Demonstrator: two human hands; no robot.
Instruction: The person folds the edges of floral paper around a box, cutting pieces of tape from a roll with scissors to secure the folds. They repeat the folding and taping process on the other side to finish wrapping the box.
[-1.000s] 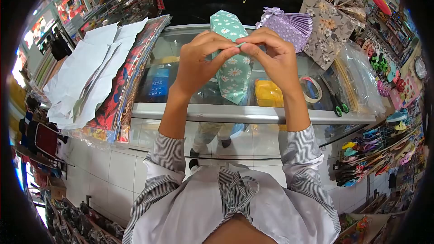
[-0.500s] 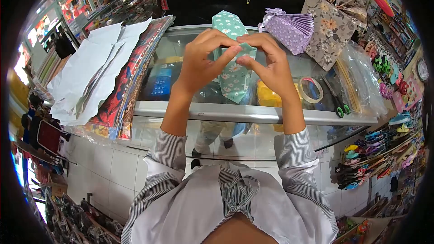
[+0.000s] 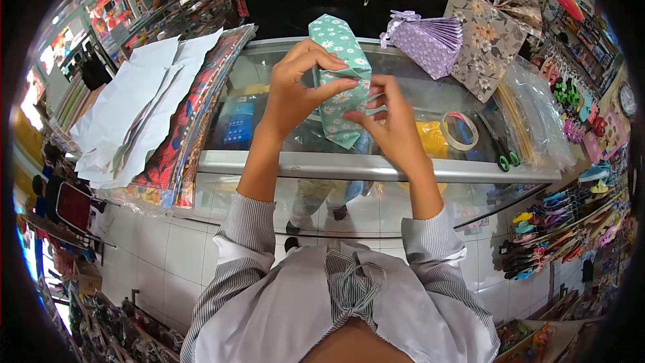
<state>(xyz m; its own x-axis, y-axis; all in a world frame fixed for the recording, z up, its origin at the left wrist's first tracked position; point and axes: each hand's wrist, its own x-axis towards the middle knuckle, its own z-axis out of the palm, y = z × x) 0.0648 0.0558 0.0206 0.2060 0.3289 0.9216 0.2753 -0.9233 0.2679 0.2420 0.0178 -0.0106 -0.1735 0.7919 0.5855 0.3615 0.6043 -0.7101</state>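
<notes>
A mint-green paper package with white daisies (image 3: 339,44) stands over the glass counter, folded along its middle. My left hand (image 3: 295,84) pinches the fold from the left, thumb below and fingers on top. On the right edge, lower down, my right hand (image 3: 393,121) has its thumb on the front of the paper and its fingers curled behind the side. The lower end of the package narrows to a point near the counter's front rail.
White paper sheets (image 3: 127,101) lie over patterned wraps at left. A tape roll (image 3: 459,130), green-handled scissors (image 3: 502,151), a purple pleated package (image 3: 430,44), a brown floral package (image 3: 494,33) and clear plastic bags (image 3: 541,114) are at right. A metal rail (image 3: 316,163) edges the glass counter.
My right hand has moved down from the middle fold to the package's lower right side. My left hand keeps its pinch at the fold. The package has shifted slightly left.
</notes>
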